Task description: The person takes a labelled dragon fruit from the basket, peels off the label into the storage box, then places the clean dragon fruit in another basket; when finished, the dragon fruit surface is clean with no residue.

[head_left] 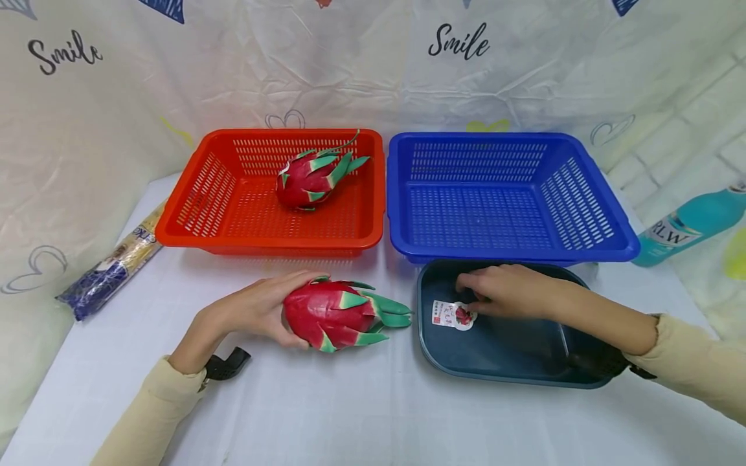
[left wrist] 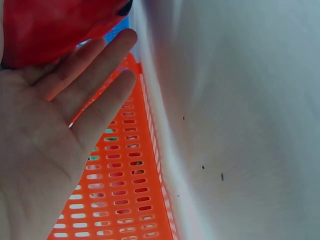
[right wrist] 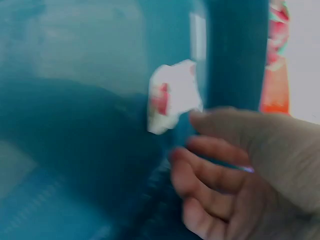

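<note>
My left hand (head_left: 265, 310) grips the blunt end of a red dragon fruit (head_left: 329, 314) with green-tipped scales, low over the white table, thumb on the near side and fingers on the far side. In the left wrist view the red fruit (left wrist: 55, 30) lies against the palm, some fingers fairly straight. My right hand (head_left: 513, 291) reaches into a dark teal tray (head_left: 501, 362), fingers loosely bent with a gap between thumb and forefinger. Its thumb tip is at the edge of a white label (head_left: 453, 315) with a dragon fruit picture; whether they touch is unclear.
Behind stand a red basket (head_left: 268, 243) holding another dragon fruit (head_left: 309, 181) and a blue basket (head_left: 513, 254), side by side. At the left lies a clear-and-blue packet of noodle-like sticks (head_left: 116, 265). A turquoise bottle (head_left: 693, 220) leans at the right.
</note>
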Available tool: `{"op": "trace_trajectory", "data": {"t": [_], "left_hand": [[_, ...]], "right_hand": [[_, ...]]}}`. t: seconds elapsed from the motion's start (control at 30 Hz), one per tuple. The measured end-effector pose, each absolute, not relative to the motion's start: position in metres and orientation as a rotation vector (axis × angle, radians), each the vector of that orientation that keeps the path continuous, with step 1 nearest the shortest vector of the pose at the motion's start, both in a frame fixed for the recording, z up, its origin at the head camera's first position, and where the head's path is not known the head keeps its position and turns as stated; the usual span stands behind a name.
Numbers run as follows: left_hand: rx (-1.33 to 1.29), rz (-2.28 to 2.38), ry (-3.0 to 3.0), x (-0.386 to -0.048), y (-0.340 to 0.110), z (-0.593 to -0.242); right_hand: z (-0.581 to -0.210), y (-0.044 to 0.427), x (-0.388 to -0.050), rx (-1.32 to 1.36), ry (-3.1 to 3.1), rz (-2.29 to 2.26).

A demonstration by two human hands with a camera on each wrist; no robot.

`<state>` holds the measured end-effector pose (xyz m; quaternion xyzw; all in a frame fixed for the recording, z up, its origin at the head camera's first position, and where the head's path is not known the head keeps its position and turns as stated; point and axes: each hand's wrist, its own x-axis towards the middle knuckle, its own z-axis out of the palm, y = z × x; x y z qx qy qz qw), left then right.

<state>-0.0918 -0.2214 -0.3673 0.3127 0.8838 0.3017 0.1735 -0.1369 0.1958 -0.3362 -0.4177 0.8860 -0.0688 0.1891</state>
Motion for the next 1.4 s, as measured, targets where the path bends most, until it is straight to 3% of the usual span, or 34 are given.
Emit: {"op": "trace_trajectory", "data": {"t": [0.33,0.87,1.13,1.4], "left_hand": [[0.852,0.848,2.501,-0.091,-0.221,-0.367],[0.85,0.84,2.516,-0.09,-0.221,-0.367],[0.832,0.844,2.509,-0.091,-0.22,-0.367],[0.797,0.835,2.507,-0.089,-0.219,-0.365]], "right_hand": [[-0.296,0.212,-0.138,-1.212,2.318,-0.459],[-0.287,0.244,-0.143,-1.377,2.636,-0.609],[-0.286,0.276,-0.152,-0.896,3.126,-0.542],[-0.29,0.317,-0.165,-0.659,3.213,-0.658]]}}
